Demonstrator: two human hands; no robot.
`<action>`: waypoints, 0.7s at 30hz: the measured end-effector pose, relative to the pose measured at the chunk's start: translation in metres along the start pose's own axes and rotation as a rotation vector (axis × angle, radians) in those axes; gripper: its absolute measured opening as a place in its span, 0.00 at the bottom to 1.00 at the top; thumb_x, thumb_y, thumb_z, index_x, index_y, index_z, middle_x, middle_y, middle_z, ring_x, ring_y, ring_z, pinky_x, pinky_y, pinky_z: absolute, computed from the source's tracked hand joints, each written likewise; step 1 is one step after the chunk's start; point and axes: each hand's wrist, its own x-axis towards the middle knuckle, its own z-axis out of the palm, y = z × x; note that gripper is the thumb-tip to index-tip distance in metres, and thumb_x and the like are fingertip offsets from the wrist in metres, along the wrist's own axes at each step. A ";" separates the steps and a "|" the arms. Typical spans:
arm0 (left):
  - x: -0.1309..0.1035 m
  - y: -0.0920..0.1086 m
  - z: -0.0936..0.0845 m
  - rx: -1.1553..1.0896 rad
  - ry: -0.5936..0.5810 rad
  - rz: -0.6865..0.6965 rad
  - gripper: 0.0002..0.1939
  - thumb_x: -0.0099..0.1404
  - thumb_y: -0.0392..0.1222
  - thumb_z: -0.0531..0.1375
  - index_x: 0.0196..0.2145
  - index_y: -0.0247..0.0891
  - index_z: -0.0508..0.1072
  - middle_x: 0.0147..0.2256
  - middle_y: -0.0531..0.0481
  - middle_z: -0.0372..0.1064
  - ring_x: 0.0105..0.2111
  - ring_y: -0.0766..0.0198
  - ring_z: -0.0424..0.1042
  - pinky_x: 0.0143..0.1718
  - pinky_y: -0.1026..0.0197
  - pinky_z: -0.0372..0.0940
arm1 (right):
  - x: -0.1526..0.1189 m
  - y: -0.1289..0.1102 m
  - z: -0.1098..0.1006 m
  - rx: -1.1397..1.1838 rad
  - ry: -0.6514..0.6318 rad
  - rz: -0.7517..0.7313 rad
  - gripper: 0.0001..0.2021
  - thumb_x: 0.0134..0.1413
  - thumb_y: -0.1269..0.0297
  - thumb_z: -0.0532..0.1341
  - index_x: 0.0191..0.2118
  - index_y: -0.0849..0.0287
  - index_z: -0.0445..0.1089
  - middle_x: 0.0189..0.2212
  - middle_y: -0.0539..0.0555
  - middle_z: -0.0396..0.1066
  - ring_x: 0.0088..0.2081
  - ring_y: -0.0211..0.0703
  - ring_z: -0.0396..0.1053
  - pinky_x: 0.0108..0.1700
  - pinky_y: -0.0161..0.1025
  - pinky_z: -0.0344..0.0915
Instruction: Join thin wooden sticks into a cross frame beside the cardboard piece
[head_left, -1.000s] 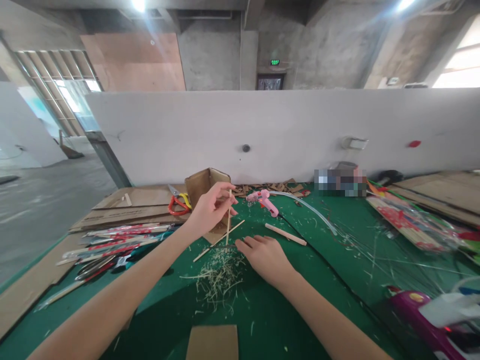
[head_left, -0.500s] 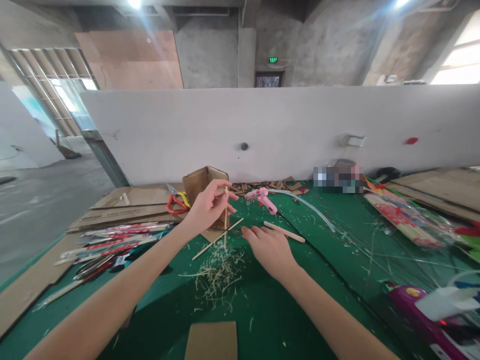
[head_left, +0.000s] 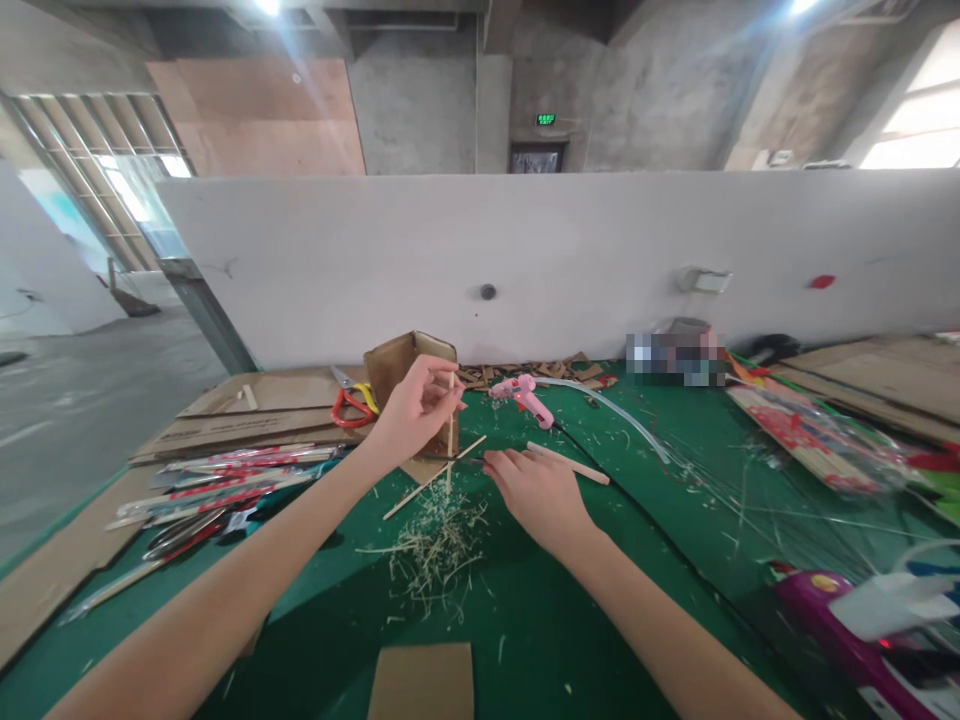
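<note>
My left hand (head_left: pixel 421 408) is closed in a pinch on a thin wooden stick (head_left: pixel 450 437), held upright above the table. Its lower end hangs over a pile of pale shavings (head_left: pixel 436 558). Across the stick lies a slim dark blade-like tool (head_left: pixel 469 460), gripped by my closed right hand (head_left: pixel 546 500); its exact kind is hard to make out. A second thin stick (head_left: pixel 405 503) lies slanting behind the upright one. Just beyond my right hand rests a thicker wooden stick (head_left: pixel 577 467).
A cardboard box (head_left: pixel 390 370) and orange-yellow scissors (head_left: pixel 354 405) stand behind my left hand. Further right are a pink glue gun (head_left: pixel 525 397) with its black cord and a purple power strip (head_left: pixel 821 610). Packaged sticks (head_left: pixel 225 480) lie left; a cardboard square (head_left: pixel 424 685) lies in front.
The fingers of my left hand have closed in more around the upright stick. My right hand and the dark tool have stayed almost in place.
</note>
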 end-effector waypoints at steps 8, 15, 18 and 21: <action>0.000 0.003 0.000 0.020 0.005 -0.052 0.12 0.63 0.41 0.54 0.44 0.41 0.60 0.34 0.52 0.59 0.28 0.66 0.72 0.25 0.66 0.70 | 0.001 -0.001 0.002 -0.028 0.060 0.000 0.12 0.62 0.62 0.46 0.38 0.54 0.66 0.27 0.49 0.70 0.29 0.35 0.64 0.26 0.36 0.44; -0.003 0.012 0.002 -0.019 -0.015 -0.043 0.11 0.62 0.40 0.54 0.44 0.41 0.61 0.35 0.50 0.62 0.35 0.62 0.72 0.30 0.64 0.72 | -0.002 0.004 0.004 -0.029 0.047 -0.032 0.13 0.62 0.63 0.47 0.36 0.55 0.68 0.25 0.50 0.69 0.28 0.34 0.64 0.27 0.36 0.45; -0.002 0.011 0.002 0.008 -0.017 -0.047 0.12 0.62 0.41 0.54 0.44 0.40 0.62 0.36 0.48 0.64 0.35 0.62 0.72 0.29 0.65 0.72 | -0.002 0.006 0.004 -0.046 0.116 0.022 0.14 0.63 0.62 0.46 0.41 0.55 0.68 0.28 0.51 0.70 0.30 0.35 0.64 0.29 0.35 0.46; -0.001 0.010 0.000 0.010 -0.019 -0.057 0.13 0.62 0.41 0.54 0.45 0.40 0.61 0.38 0.47 0.65 0.35 0.63 0.72 0.29 0.65 0.72 | -0.003 0.006 0.005 -0.020 0.048 -0.015 0.13 0.62 0.62 0.47 0.38 0.54 0.68 0.26 0.49 0.69 0.29 0.34 0.64 0.27 0.36 0.45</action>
